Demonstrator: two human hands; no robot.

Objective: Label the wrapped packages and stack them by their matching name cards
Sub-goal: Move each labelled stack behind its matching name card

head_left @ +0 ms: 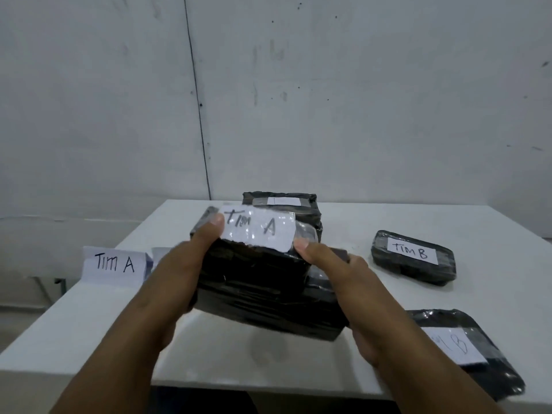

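Package labelled "Tim A", black plastic-wrapped, held above tabletop; left hand and right hand clamp its ends. Looks firm, blocky, slick; side grip likely safest.

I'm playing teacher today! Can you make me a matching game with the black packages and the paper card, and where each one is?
Things:
1. TIM A package
2. TIM B package
3. TIM A name card
4. package with the B label

Places:
a. standing near the table's left edge
b. held up in both hands
c. at the near right corner of the table
d. lying flat on the right side, farther back

Pairs: 1-b, 2-d, 3-a, 4-c
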